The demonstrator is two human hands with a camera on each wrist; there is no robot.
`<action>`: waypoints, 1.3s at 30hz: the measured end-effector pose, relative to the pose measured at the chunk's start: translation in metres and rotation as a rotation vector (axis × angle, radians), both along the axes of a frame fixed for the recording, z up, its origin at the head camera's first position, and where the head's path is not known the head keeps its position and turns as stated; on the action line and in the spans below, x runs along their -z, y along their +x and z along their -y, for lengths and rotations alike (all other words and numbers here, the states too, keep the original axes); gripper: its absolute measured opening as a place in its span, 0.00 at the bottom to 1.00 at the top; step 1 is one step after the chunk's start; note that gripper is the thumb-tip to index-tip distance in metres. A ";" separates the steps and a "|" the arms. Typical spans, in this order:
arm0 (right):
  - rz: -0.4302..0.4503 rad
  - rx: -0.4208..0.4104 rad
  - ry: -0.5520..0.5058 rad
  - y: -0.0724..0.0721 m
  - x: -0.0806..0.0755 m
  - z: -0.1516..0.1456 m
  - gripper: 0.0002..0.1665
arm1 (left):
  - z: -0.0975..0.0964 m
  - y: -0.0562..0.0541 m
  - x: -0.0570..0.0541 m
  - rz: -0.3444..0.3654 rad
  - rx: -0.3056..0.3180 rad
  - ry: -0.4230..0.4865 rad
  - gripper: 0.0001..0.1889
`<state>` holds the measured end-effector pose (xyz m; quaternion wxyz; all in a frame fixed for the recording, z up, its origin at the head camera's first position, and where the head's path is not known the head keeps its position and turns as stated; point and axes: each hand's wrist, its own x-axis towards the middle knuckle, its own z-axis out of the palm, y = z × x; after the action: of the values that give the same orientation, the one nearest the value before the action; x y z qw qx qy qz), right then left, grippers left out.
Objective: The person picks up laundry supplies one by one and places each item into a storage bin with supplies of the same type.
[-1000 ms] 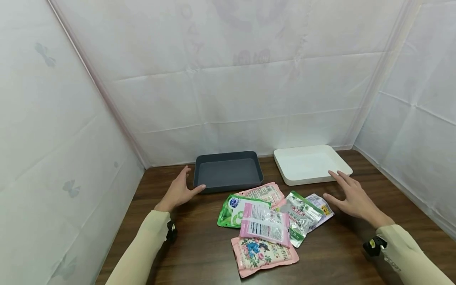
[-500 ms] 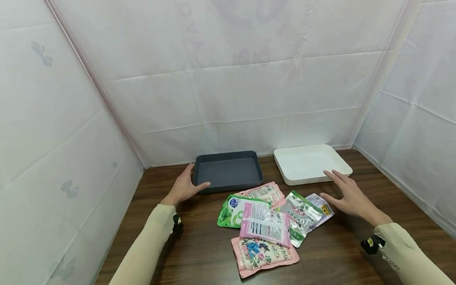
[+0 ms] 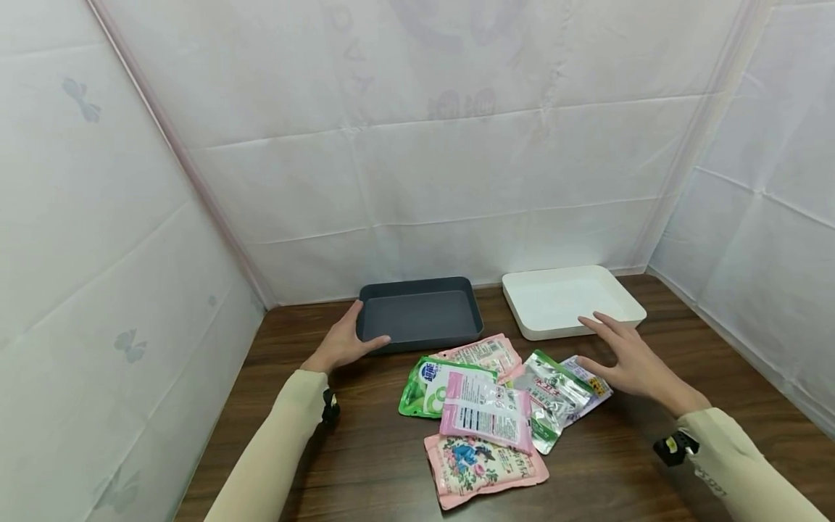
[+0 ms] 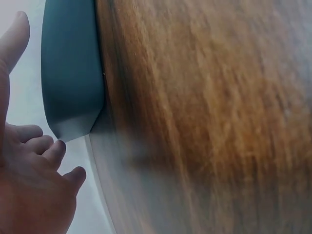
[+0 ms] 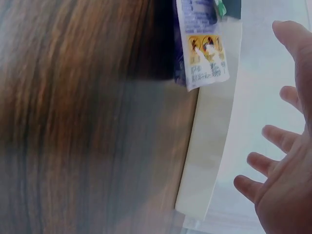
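Observation:
My left hand (image 3: 341, 344) is spread at the near left corner of a dark grey tray (image 3: 417, 319), holding nothing. In the left wrist view its fingers (image 4: 53, 151) reach toward the tray's end. My right hand (image 3: 629, 361), also spread and holding nothing, hovers by the front of a white tray (image 3: 567, 301) and beside a purple-and-white packet (image 3: 590, 388). Between the hands lies a loose pile: a silver-green pouch (image 3: 551, 395), a green pouch (image 3: 417, 395), a pink-edged packet with a label (image 3: 485, 413), a pink floral packet (image 3: 479, 467) and another pink packet (image 3: 489, 353) behind.
Both trays stand at the back of the dark wood table (image 3: 378, 464), close to a white cloth wall (image 3: 430, 181). More white cloth hangs at the left and right sides. The pouches overlap one another in front of the trays.
My left hand has moved right, up to the dark tray's corner. My right hand has shifted slightly left, toward the purple-and-white packet. The trays and packets stay where they were.

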<state>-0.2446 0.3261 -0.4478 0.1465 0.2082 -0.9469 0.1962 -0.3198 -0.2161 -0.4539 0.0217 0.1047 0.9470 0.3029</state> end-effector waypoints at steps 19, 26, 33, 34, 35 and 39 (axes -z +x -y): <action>-0.029 -0.094 0.003 0.001 -0.002 0.020 0.45 | -0.001 -0.004 0.003 -0.002 -0.007 -0.013 0.58; -0.013 -0.128 -0.006 0.003 -0.006 0.029 0.45 | 0.000 -0.007 0.000 0.023 -0.009 -0.028 0.59; -0.027 -0.165 0.014 0.003 -0.006 0.038 0.46 | 0.000 -0.007 -0.001 0.031 0.000 -0.022 0.61; -0.021 -0.166 0.019 0.003 -0.006 0.039 0.47 | 0.000 -0.007 -0.001 0.033 -0.001 -0.022 0.61; -0.015 -0.166 0.024 0.004 -0.006 0.041 0.47 | 0.000 -0.007 -0.001 0.033 0.002 -0.023 0.61; 0.004 -0.174 0.039 0.005 -0.008 0.048 0.48 | 0.000 -0.008 -0.001 0.038 0.009 -0.033 0.62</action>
<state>-0.2391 0.2784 -0.4397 0.1230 0.2921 -0.9292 0.1902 -0.3280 -0.2157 -0.4530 0.0426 0.1027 0.9508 0.2892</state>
